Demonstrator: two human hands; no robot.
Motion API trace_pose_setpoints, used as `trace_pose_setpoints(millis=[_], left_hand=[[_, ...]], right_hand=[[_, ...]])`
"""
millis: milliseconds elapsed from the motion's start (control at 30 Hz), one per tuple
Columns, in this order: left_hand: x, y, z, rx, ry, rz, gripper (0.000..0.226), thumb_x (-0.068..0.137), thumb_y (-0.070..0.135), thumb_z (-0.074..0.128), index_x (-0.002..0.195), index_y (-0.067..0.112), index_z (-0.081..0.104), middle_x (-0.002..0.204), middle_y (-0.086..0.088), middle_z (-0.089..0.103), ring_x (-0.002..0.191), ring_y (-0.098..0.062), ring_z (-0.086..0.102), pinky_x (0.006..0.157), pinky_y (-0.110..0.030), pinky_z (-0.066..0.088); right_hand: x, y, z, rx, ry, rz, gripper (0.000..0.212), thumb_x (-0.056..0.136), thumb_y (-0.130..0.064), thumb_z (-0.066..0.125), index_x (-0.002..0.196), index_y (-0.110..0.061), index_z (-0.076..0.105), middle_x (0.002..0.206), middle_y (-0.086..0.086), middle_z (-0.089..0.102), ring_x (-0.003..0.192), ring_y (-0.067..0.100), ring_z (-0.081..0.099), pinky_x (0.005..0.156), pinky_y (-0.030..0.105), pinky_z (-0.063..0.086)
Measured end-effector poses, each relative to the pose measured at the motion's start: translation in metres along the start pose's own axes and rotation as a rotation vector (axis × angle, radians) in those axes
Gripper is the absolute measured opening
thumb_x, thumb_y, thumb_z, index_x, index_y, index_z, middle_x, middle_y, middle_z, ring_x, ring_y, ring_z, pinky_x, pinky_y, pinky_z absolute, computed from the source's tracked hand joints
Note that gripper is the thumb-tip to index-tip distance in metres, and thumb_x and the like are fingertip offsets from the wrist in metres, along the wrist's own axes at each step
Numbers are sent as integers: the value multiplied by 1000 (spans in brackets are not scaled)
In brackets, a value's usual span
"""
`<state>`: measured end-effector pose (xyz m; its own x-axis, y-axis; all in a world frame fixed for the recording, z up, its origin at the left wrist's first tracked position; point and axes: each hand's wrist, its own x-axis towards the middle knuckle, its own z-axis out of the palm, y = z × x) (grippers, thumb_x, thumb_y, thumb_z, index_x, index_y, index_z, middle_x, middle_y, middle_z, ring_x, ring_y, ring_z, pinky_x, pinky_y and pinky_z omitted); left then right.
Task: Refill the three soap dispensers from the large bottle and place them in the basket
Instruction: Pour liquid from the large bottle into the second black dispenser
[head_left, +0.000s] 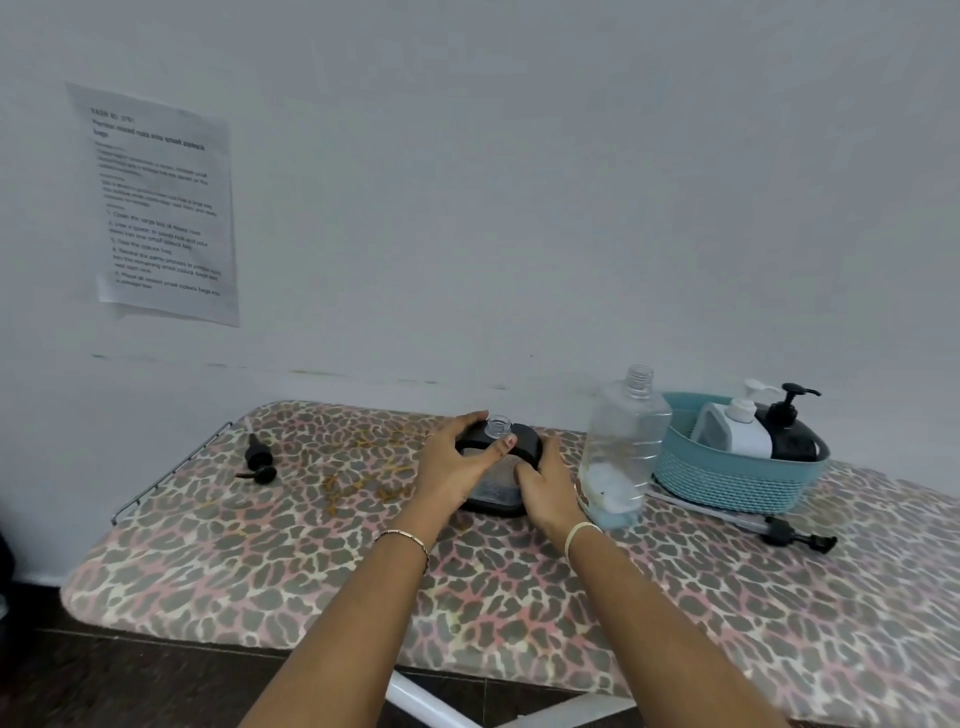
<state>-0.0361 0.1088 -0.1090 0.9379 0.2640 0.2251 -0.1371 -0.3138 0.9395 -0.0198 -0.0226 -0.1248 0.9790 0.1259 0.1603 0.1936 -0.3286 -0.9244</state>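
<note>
- Two hands clasp a black dispenser (498, 467) standing on the leopard-print board (363, 571): the left hand (457, 467) wraps its left side with the thumb across the front, the right hand (545, 488) presses against its right side.
- Its clear threaded neck is open, with no pump on it.
- One black pump (258, 460) lies on the board well to the left, apart from the hands.
- Just right of the right hand stands the large bottle (621, 452), clear, uncapped, with a little liquid at the bottom.
- Touching the bottle's right side or just beside it, I cannot tell which, sits a blue basket (727, 478) holding a white dispenser (737, 426) and a second black dispenser (789, 431), both with pumps on.
- Another pump (779, 530) lies on the board in front of the basket.
- On the wall at left hangs a printed sheet (161, 208).
</note>
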Motion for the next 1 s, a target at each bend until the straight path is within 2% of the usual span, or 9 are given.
trace_pose_setpoints(millis=[133,233,467,600,667,733,800,867,1000], left_hand=[[0,-7,7,7,51,19,54,67,53,80,114,33,61,119,7,59,110,-9,56,93,-24,47],[-4,-9,11,11,92,20,55,66,52,80,114,32,60,119,5,55,108,-9,52,88,-20,42],[-4,-4,14,6,81,10,55,68,43,83,114,26,57,118,4,58,111,-13,54,95,-27,45],[0,-2,8,4,20,-32,59,66,45,84,113,23,56,117,4,59,112,-15,55,99,-37,47],[1,-1,6,-10,1,-48,60,65,44,84,113,22,56,117,5,58,113,-16,55,100,-36,47],[1,0,7,-24,-8,-54,60,66,44,84,115,22,55,119,4,57,114,-16,54,100,-35,46],[0,1,7,-19,-11,-62,60,68,43,83,116,22,55,120,5,55,113,-15,52,99,-31,45],[0,1,7,-3,-7,-60,61,69,44,82,118,22,54,120,5,54,113,-14,51,97,-29,43],[-1,-2,7,40,-9,-32,61,70,49,79,119,25,52,123,5,54,116,-15,51,102,-36,44]], right_hand=[[-1,6,-2,-28,9,-22,30,92,-16,45,122,-23,42,116,0,55,103,16,54,91,33,47],[-6,8,-2,-26,30,-45,38,93,-16,47,130,-22,42,118,-3,52,108,14,52,98,35,45],[-20,12,-6,-89,223,-108,43,90,-25,57,131,-18,46,121,-4,56,108,11,56,96,33,48],[-35,3,-10,-161,450,-283,27,90,-22,57,117,-21,54,102,-6,60,87,6,57,81,30,52],[-38,2,-14,-252,575,-346,27,88,-18,59,114,-20,53,95,-6,56,82,10,54,76,37,52],[-37,6,-20,-360,676,-357,35,86,-13,59,119,-20,49,101,-1,52,91,15,51,84,44,49],[-37,12,-24,-409,762,-273,48,86,-14,60,128,-28,40,116,6,47,106,18,44,95,50,37],[-36,16,-29,-382,819,-165,64,84,-20,65,134,-34,27,132,12,37,116,19,34,99,50,26],[-27,22,-42,-249,781,28,102,73,-28,79,146,-28,9,151,12,15,138,31,18,110,58,13]])
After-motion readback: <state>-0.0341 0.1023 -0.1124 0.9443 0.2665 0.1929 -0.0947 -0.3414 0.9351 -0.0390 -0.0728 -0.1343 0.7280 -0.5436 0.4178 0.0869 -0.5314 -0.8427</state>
